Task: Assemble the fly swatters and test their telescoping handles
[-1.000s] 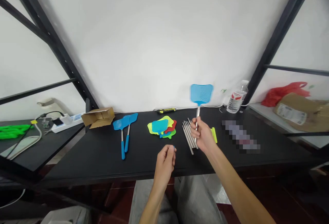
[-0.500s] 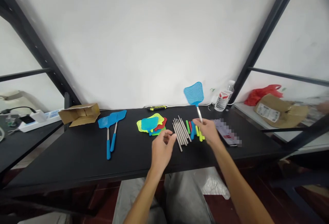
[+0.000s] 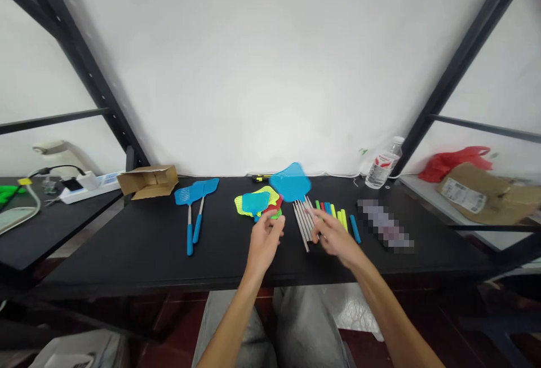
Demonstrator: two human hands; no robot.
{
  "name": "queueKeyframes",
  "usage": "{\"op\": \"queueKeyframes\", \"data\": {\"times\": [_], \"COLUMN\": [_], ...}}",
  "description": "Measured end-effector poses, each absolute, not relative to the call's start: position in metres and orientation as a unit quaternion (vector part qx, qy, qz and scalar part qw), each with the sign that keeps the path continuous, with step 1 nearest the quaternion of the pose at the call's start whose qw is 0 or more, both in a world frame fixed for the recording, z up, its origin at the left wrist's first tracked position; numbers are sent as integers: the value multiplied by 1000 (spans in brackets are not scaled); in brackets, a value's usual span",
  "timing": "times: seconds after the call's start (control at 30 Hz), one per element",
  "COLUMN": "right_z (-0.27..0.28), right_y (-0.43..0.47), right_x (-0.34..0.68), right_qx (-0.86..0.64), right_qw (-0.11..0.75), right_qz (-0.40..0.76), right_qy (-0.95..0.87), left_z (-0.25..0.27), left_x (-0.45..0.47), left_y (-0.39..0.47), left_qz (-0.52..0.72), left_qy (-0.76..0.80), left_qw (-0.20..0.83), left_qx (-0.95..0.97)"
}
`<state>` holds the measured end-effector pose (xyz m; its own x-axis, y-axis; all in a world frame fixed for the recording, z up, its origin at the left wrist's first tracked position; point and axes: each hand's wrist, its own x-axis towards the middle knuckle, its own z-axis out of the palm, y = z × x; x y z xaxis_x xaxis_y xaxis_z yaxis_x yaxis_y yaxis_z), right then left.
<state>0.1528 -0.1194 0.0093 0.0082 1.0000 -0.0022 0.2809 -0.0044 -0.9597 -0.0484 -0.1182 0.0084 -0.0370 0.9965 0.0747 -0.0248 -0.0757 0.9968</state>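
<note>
My right hand (image 3: pixel 337 236) is closed round the metal rod of a blue fly swatter (image 3: pixel 290 182), which tilts up and to the left. The swatter has no coloured handle on the part I can see. My left hand (image 3: pixel 265 238), empty with fingers loosely curled and apart, hovers in front of a pile of swatter heads (image 3: pixel 255 202) in blue, yellow, red and green. Between my hands lie several metal rods (image 3: pixel 301 224). Partly behind my right hand is a row of coloured handles (image 3: pixel 343 220); one blue handle (image 3: pixel 355 229) lies apart to its right.
Two blue swatters with handles (image 3: pixel 190 235) lie on the left of the black table (image 3: pixel 139 255). Behind them sits an open cardboard box (image 3: pixel 149 182). A water bottle (image 3: pixel 384 163) and a blurred-out flat object (image 3: pixel 384 226) are at the right. A yellow-black cutter (image 3: pixel 260 178) lies by the wall.
My right hand has lowered the blue swatter and swung its head to the left, above the rods. The blue handle at the right now shows. My left hand stays near the pile.
</note>
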Motion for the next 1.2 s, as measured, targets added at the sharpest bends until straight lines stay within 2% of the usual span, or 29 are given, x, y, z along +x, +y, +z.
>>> {"op": "queueKeyframes", "data": {"times": [0.07, 0.13, 0.27, 0.43, 0.6, 0.67, 0.77, 0.83, 1.0, 1.1, 1.2], "right_z": [8, 5, -3, -8, 2, 4, 3, 2, 8, 9, 5], "right_y": [-133, -141, -136, -122, -119, -122, -124, -119, -84, -67, -58], "right_x": [118, 90, 57, 41, 36, 38, 50, 60, 66, 58, 52], "right_qx": [-458, -397, -367, -413, -477, -498, -546, -602, -712, -722, -720], "right_qw": [375, 371, 414, 442, 433, 406, 355, 321, 184, 132, 119], "right_qz": [595, 670, 673, 560, 301, 205, 147, 115, -5, -15, -31], "right_qy": [-544, -506, -492, -566, -703, -738, -744, -722, -678, -679, -683], "left_z": [11, 10, 4, -3, -12, -8, 6, 15, 19, 15, 16], "left_x": [-43, -44, -57, -69, -68, -76, -102, -120, -125, -119, -130], "left_y": [-113, -110, -110, -104, -87, -75, -54, -44, -41, -48, -56], "left_qz": [572, 601, 622, 643, 644, 641, 622, 545, 297, 238, 209], "left_qy": [439, 420, 421, 464, 516, 560, 670, 703, 752, 778, 790], "left_qw": [547, 562, 537, 457, 397, 348, 216, 155, 137, 101, 53], "left_qx": [425, 382, 385, 403, 402, 393, 343, 430, 572, 573, 574]}}
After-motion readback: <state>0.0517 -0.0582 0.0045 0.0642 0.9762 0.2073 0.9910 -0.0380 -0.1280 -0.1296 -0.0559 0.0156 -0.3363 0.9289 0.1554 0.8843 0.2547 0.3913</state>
